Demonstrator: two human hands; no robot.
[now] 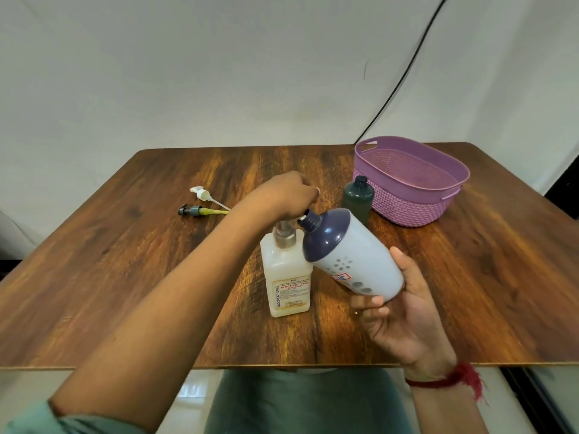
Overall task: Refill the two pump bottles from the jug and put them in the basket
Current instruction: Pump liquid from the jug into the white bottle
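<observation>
Pump bottle point(354, 261) tilted to the jug point(288, 277)

White with a dark purple shoulder and an open neck, the pump bottle is held in the air over the table point(125, 261), leaning steeply to the left so its mouth sits right at the nozzle of the jug's pump. The right hand point(404, 314) holds it by the base, thumb on the far side and fingers curled under the near side. The jug stands upright near the table's middle, pale liquid inside and a printed label facing the camera. The left hand point(286, 192) sits on top of the pump with its fingers bent downward; I cannot tell whether they wrap the pump head or only press it, since the head is hidden.

A dark green bottle point(357, 198), also uncapped, stands upright touching or just beside the purple basket point(416, 195) at the far right. 2 loose pump heads lie well to the left, a white pump head point(200, 193) and a dark pump head point(191, 210), tubes pointing right.
</observation>
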